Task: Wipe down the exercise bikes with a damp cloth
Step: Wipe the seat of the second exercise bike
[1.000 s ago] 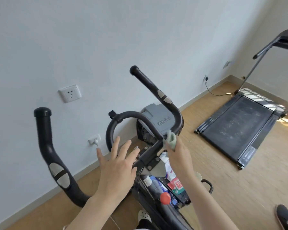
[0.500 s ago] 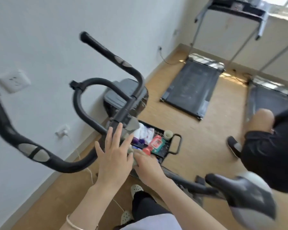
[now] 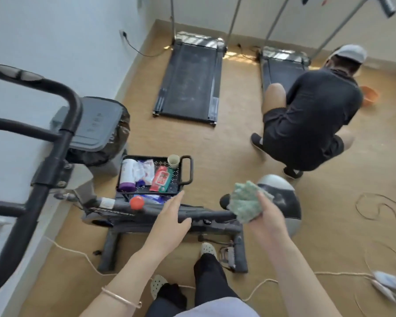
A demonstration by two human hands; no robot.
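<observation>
Some of the saddle (image 3: 281,197) hides behind cloth (image 3: 246,203) gripped by the right hand (image 3: 269,219).

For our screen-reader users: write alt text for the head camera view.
A right hand grips a green cloth near an exercise bike's seat, while the open left hand hovers over the frame. Beyond the bike, a black tray holds supplies, and another person crouches by two treadmills on a wooden floor.
</observation>
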